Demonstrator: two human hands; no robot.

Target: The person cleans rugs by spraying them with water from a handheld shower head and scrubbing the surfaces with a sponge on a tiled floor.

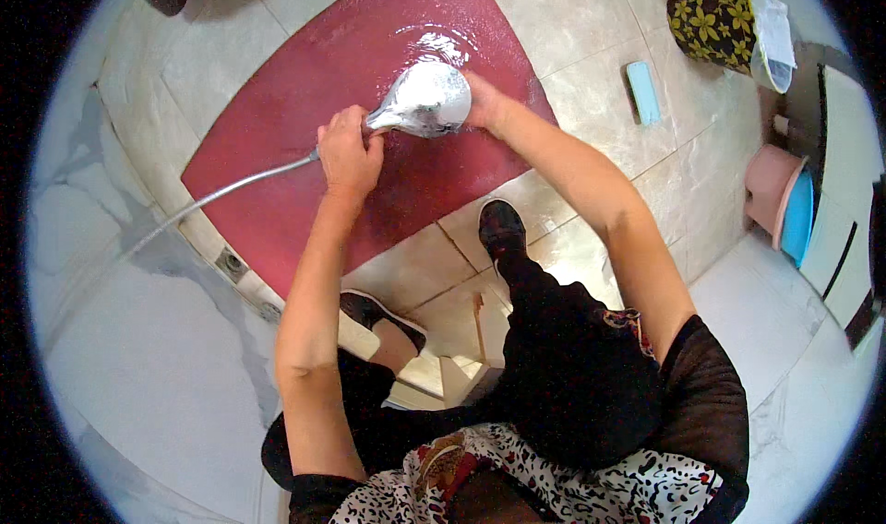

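Shower head (429, 100): chrome, tilted, over the red mat (277, 127), its handle in the left hand and its wide head between the two hands. Left hand (349, 150): fingers curled closed around the handle, thumb along the side nearest the right hand; wrist in line with the forearm, arm reaching forward almost straight. Right hand (482, 100): at the far rim of the wide head, mostly hidden behind it; cannot tell whether the fingers are spread or pressed together, nor whether they touch the rim. Right elbow bent, forearm slanting inward toward the left hand.

Hose (231, 187): leaves the handle just below the left hand, curves off to its left. Water, rippled and shining on the mat, just beyond both hands. Blue block (643, 92): on the tiles, right of the right hand. Flowered bin (711, 28): farther right, tipped in view. Pink stool (769, 187) and blue basin (799, 218): touching, well right of the right hand.
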